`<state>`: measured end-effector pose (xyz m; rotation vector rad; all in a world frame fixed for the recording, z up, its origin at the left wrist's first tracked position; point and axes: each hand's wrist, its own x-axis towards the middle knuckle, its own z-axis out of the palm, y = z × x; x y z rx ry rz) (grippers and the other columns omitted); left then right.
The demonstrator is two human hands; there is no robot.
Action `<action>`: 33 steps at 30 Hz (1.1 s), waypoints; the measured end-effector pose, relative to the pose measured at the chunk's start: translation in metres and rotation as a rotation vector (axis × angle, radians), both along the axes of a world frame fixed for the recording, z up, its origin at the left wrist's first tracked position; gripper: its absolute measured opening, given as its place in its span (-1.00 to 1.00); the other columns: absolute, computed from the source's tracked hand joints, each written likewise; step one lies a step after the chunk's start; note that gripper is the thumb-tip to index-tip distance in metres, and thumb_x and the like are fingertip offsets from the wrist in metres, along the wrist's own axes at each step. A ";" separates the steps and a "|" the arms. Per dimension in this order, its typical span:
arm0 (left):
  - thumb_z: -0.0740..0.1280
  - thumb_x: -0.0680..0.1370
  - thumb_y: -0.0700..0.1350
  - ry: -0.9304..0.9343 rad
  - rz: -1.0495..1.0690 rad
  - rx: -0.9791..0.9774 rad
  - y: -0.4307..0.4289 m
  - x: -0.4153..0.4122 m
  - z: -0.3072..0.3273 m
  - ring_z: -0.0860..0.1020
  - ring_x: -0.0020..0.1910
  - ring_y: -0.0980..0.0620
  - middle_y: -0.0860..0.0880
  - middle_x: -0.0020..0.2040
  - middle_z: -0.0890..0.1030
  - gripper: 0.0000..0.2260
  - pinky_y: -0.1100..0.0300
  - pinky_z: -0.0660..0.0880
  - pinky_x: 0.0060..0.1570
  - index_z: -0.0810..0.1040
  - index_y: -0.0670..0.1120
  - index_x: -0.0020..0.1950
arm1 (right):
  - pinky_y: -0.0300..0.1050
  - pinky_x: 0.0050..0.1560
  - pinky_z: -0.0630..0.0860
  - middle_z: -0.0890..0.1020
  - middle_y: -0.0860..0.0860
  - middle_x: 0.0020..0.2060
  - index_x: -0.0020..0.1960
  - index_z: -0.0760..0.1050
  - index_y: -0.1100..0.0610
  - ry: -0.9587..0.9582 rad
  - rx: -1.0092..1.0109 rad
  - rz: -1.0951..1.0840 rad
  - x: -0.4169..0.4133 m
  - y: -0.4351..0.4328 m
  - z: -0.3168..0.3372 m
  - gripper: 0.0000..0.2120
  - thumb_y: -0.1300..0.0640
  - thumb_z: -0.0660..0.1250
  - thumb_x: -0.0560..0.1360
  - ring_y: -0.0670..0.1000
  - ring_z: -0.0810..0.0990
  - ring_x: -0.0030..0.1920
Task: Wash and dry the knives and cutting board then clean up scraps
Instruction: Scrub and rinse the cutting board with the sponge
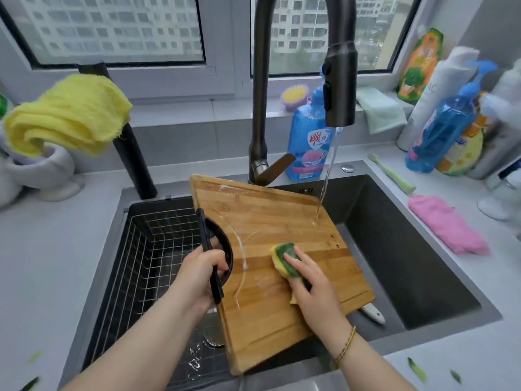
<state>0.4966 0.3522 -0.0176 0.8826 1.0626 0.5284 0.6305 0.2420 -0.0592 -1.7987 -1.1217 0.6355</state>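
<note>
Over the sink [408, 249], left hand [197, 275] fingers wrap the board [276, 221] handle [207, 244]; right hand [313, 292] fingers, flat, press a sponge [284, 253] on it.

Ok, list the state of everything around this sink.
Faucet: running onto the cutting board.
Cutting board: wet, tilted over the sink, left hand gripping its handle.
Sponge: pressed to the board by the right hand.
Knife: under the board, white handle showing.
Green scraps: uncleared on the counter.
</note>
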 end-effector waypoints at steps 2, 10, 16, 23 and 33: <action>0.04 0.38 -0.45 0.017 -0.001 0.001 -0.002 0.008 0.002 0.34 -0.65 0.12 -0.01 -0.49 0.35 -0.72 0.39 0.29 -0.64 0.40 -0.15 -0.08 | -0.63 0.16 0.06 0.22 -0.27 0.32 0.29 0.39 -0.06 0.044 -0.059 -0.069 0.005 -0.007 0.000 -0.66 0.23 0.18 0.57 -0.25 0.20 0.36; 0.13 0.30 -0.39 0.058 -0.033 0.033 -0.012 0.030 -0.002 0.33 -0.36 0.00 -0.12 -0.26 0.36 -0.68 0.22 0.27 -0.36 0.37 -0.09 -0.03 | -0.65 0.18 0.00 0.20 -0.29 0.34 0.23 0.33 -0.18 0.055 -0.104 -0.012 0.022 -0.032 0.001 -0.62 0.25 0.18 0.56 -0.26 0.18 0.38; 0.08 0.38 -0.45 0.089 -0.049 0.089 -0.017 0.054 0.000 0.28 -0.36 0.02 -0.07 -0.30 0.31 -0.72 0.22 0.23 -0.33 0.37 -0.11 -0.08 | -0.41 0.28 0.08 0.25 -0.17 0.35 0.34 0.38 0.04 0.118 -0.139 -0.154 0.042 -0.029 -0.002 -0.65 0.22 0.15 0.57 -0.18 0.19 0.38; 0.09 0.38 -0.47 0.121 -0.178 0.163 -0.027 0.083 0.011 0.22 -0.51 0.06 -0.02 -0.45 0.25 -0.64 0.26 0.19 -0.47 0.52 -0.21 0.04 | -0.20 0.39 0.18 0.35 0.04 0.38 0.33 0.40 0.11 0.247 -0.121 -0.491 0.118 -0.004 -0.013 -0.65 0.26 0.14 0.57 0.00 0.31 0.38; 0.23 0.21 -0.37 0.096 -0.232 0.152 -0.022 0.105 0.016 0.35 -0.24 -0.08 -0.15 -0.22 0.41 -0.54 0.13 0.31 -0.22 0.56 -0.04 0.04 | -0.24 0.35 0.14 0.32 0.00 0.40 0.36 0.36 0.07 0.166 -0.017 -0.336 0.160 0.045 -0.001 -0.65 0.20 0.13 0.58 -0.01 0.26 0.41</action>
